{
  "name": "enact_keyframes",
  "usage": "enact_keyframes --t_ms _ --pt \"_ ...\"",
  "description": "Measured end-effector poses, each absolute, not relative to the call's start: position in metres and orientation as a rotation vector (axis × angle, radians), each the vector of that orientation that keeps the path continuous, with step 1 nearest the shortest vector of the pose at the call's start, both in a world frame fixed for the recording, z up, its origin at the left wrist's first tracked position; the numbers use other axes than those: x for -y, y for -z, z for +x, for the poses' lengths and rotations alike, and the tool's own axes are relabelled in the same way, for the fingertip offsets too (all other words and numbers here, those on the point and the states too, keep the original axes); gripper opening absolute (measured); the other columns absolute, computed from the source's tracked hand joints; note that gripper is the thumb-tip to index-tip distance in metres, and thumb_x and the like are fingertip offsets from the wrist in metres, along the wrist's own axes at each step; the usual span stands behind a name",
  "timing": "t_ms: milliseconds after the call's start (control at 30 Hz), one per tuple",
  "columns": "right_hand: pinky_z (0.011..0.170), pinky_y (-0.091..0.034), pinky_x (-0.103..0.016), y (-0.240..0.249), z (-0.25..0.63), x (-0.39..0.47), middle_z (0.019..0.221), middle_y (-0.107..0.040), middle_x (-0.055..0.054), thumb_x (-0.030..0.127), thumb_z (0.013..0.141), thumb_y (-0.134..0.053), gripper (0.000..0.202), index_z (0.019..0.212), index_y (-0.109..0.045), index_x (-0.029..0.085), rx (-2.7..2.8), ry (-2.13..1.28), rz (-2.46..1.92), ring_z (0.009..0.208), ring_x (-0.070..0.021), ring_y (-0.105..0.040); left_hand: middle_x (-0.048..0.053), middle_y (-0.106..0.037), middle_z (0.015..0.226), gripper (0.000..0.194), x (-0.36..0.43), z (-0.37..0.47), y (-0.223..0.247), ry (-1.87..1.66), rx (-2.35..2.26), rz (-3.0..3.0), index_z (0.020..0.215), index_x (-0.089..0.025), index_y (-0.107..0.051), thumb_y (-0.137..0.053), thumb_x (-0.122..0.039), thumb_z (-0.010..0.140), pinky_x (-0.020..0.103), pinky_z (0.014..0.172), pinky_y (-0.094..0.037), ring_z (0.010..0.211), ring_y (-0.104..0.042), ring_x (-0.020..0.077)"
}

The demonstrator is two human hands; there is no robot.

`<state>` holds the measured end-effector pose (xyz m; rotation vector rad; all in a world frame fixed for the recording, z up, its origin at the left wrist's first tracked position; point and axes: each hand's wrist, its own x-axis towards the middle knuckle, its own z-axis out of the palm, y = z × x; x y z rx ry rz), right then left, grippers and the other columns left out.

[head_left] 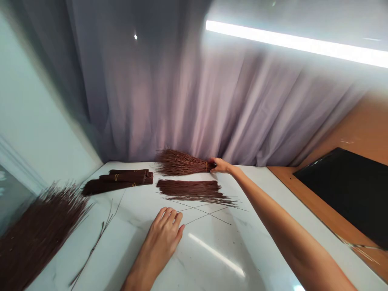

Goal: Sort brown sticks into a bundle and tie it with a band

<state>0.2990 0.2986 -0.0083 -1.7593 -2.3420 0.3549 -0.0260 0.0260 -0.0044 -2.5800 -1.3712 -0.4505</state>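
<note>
At the back of the white marble-patterned table, my right hand point(221, 165) is closed round the tied, narrow end of a bundle of thin brown twigs point(183, 162). The bundle lies on its side and its loose tips fan out to the left. My left hand point(166, 228) is palm down over the table, its fingers loosely bent and the thumb apart, with nothing in it. Just beyond it, a flat row of loose brown twigs point(189, 189) is spread out, with a few single twigs point(209, 212) crossing in front. Whether the left palm touches the table cannot be seen.
Several banded brown bundles point(124, 178) are stacked at the back left. A large mass of brown twigs point(39, 238) fills the near left, beside a few long thin stems point(95, 244). A grey curtain point(169, 89) hangs behind; a black panel point(348, 190) lies at the right.
</note>
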Motion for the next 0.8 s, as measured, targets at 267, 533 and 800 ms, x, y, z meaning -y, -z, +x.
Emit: enact_keyframes --t_ms 267,533,800 --pt "0.091 -0.057 -0.045 0.026 0.283 -0.297 0.129 -0.062 -0.010 0.036 0.098 -0.063 0.036 0.129 -0.060 0.018 2.514 -0.147 -1.593 0.108 -0.0235 -0.065 0.007 -0.065 0.095 0.012 -0.023 -0.023 -0.002 0.421 1.407 -2.609 0.102 -0.018 -0.062 -0.051 -0.015 0.098 0.048 0.096 -0.050 0.095 -0.062 0.0266" --pt "0.090 -0.057 -0.044 0.047 0.294 -0.293 0.128 -0.063 -0.009 0.036 0.099 -0.063 0.034 0.128 -0.061 0.018 2.616 0.099 -1.426 0.106 -0.0225 -0.066 0.005 -0.066 0.093 0.006 -0.018 -0.024 -0.005 0.426 1.473 -2.605 0.099 -0.019 -0.063 -0.057 -0.020 0.097 0.045 0.101 -0.051 0.095 -0.063 0.0245" --pt "0.092 -0.056 -0.047 0.068 0.292 -0.295 0.130 -0.062 -0.010 0.036 0.098 -0.063 0.037 0.130 -0.059 0.018 2.540 0.399 -1.430 0.111 -0.0245 -0.065 0.006 -0.066 0.092 0.008 -0.018 -0.023 -0.003 0.407 1.449 -2.542 0.097 -0.017 -0.063 -0.056 -0.022 0.097 0.043 0.099 -0.050 0.094 -0.063 0.0242"
